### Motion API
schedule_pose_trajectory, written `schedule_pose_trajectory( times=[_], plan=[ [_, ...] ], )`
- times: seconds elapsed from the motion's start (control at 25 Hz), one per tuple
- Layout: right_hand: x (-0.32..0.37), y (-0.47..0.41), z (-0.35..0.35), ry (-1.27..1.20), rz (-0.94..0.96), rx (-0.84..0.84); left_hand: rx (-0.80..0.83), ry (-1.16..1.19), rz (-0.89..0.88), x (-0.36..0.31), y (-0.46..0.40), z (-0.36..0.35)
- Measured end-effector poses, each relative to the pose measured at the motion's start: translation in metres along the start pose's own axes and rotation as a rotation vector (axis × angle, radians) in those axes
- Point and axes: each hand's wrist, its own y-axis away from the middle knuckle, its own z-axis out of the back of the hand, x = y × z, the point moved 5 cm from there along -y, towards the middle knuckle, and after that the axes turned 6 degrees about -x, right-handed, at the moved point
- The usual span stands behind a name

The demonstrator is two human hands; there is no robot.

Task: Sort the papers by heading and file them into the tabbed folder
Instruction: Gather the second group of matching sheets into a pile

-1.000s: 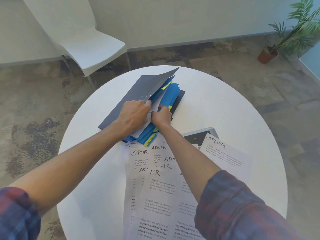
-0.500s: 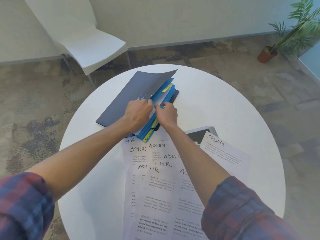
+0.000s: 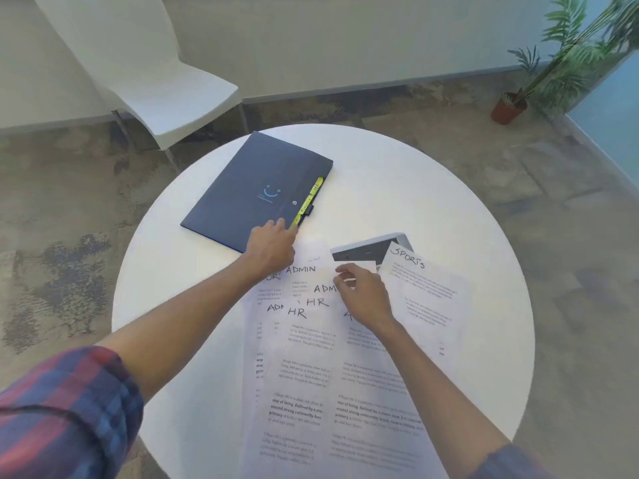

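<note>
A dark blue tabbed folder (image 3: 252, 188) lies closed on the round white table (image 3: 432, 188), with yellow tabs (image 3: 309, 200) sticking out along its right edge. My left hand (image 3: 271, 245) rests at the folder's near right corner, its fingertips touching the cover by the lowest tab. Overlapping white papers (image 3: 311, 344) headed ADMIN, HR and SPORTS spread out below the folder. My right hand (image 3: 363, 295) hovers over the pile's upper right, fingers loosely curled near a sheet's top edge. A separate SPORTS sheet (image 3: 425, 295) lies to the right.
A grey and white tablet-like device (image 3: 370, 248) lies partly under the SPORTS sheet. A white chair (image 3: 166, 84) stands beyond the table at the upper left. A potted plant (image 3: 511, 105) sits on the floor at the far right.
The folder, held open by both hands before, now lies closed. My right hand has come back from the folder to the paper pile; my left hand has slipped to the folder's near corner.
</note>
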Motion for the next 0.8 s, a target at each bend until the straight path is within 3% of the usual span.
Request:
schedule_pose_trajectory(
  times=[0.12,0.28,0.44,0.64,0.8],
  plan=[
    [-0.025,0.039,0.009,0.101,0.017,-0.019,-0.062,0.147,0.069,-0.012,0.054,-0.008],
    [-0.057,0.093,0.004,0.276,0.014,-0.045,-0.014,0.3,0.156,-0.032,0.128,-0.034],
    [-0.087,0.127,-0.003,0.313,0.003,0.0,-0.007,0.254,0.138,-0.057,0.19,-0.063],
    [-0.111,0.135,0.0,0.357,0.025,0.207,0.084,0.162,0.234,-0.069,0.231,-0.097],
    [-0.113,0.14,0.016,0.322,0.029,0.028,0.117,0.185,0.275,-0.067,0.237,-0.102]
  ],
)
